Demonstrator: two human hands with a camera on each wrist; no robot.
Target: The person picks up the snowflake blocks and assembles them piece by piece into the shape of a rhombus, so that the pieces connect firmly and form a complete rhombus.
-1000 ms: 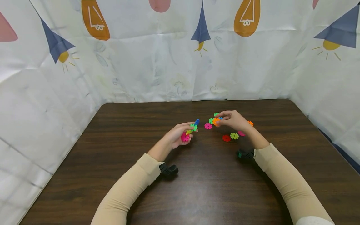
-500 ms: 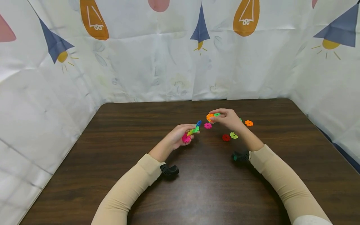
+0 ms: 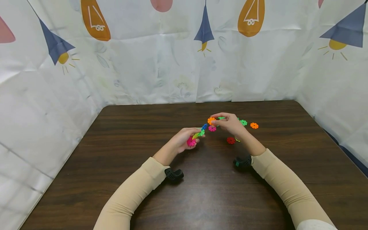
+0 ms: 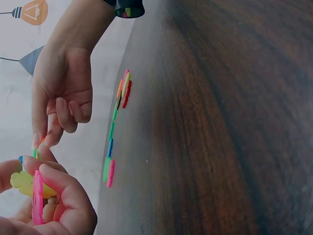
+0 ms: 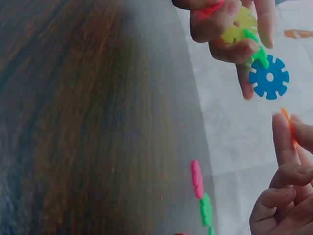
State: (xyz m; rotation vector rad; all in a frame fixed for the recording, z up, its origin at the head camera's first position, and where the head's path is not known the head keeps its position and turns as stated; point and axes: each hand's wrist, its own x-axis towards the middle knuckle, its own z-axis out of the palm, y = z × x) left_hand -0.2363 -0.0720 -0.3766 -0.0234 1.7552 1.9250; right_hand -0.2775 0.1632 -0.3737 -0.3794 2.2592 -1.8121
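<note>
My left hand point(image 3: 184, 138) holds a short chain of notched plastic discs above the table. Joined in it are a pink disc point(image 4: 37, 198), a yellow disc point(image 5: 240, 24), a green disc point(image 5: 256, 48) and, at the free end, a blue disc point(image 5: 269, 77). Between thumb and fingertips, my right hand point(image 3: 230, 123) pinches an orange disc point(image 3: 211, 121). In the right wrist view the orange disc stands edge-on just below the blue one, with a small gap between them. Part of the pink disc is covered by the left fingers.
Loose discs lie on the brown table point(image 3: 161, 191) around the right hand: a pink one point(image 3: 212, 128), a red one point(image 3: 231, 140), a green one point(image 3: 243, 122) and an orange one point(image 3: 254, 126). The right forearm partly hides others. A printed curtain point(image 3: 161, 70) hangs behind the table.
My right hand has lifted the orange disc from among the loose discs and carried it left toward the chain. My left hand has shifted slightly right, its blue end tilting toward the orange disc.
</note>
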